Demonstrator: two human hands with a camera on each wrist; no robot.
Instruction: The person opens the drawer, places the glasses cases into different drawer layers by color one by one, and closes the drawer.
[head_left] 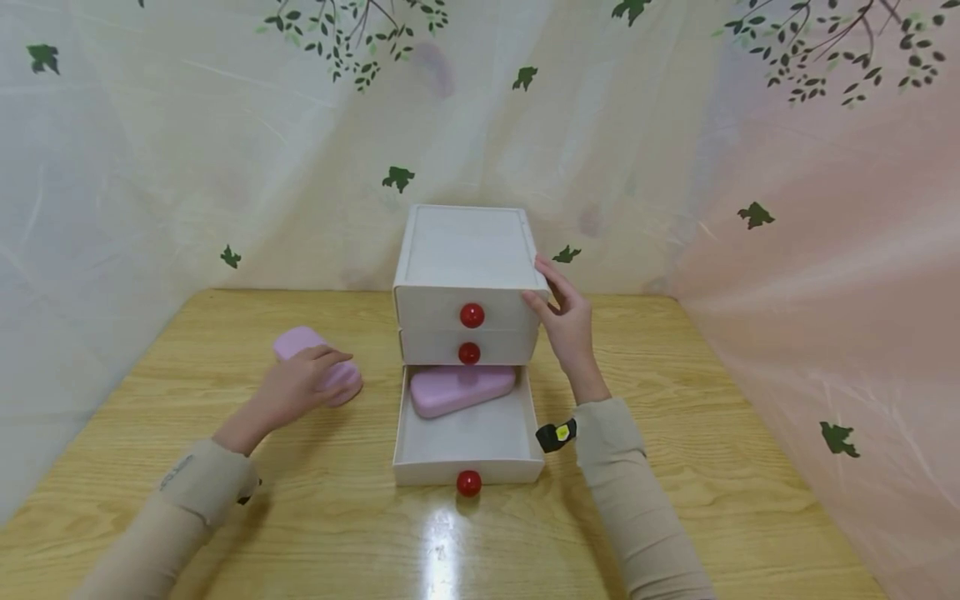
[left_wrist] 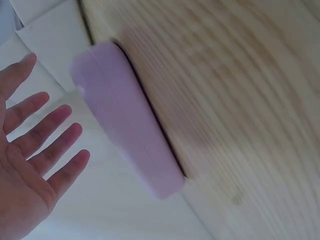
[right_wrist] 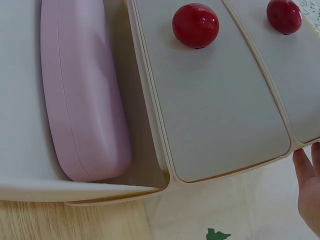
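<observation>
A lilac glasses case [head_left: 296,341] lies on the table at the left; the left hand [head_left: 292,387] hovers over it. In the left wrist view that hand [left_wrist: 37,145] has its fingers spread beside the case [left_wrist: 125,120], with a gap between. A white drawer cabinet [head_left: 468,246] stands in the middle, its bottom drawer [head_left: 472,439] pulled out. Inside this drawer, toward the back, lies another lilac case [head_left: 461,392], also seen in the right wrist view [right_wrist: 85,90]. The right hand [head_left: 567,325] rests on the cabinet's upper right corner, thumb at the front edge, fingers extended along the side.
Two closed drawers with red round knobs [head_left: 472,315] sit above the pulled-out one, whose own red knob [head_left: 468,483] faces the table's front. The wooden table [head_left: 675,500] runs back to a pale curtain [head_left: 300,167] printed with leaves.
</observation>
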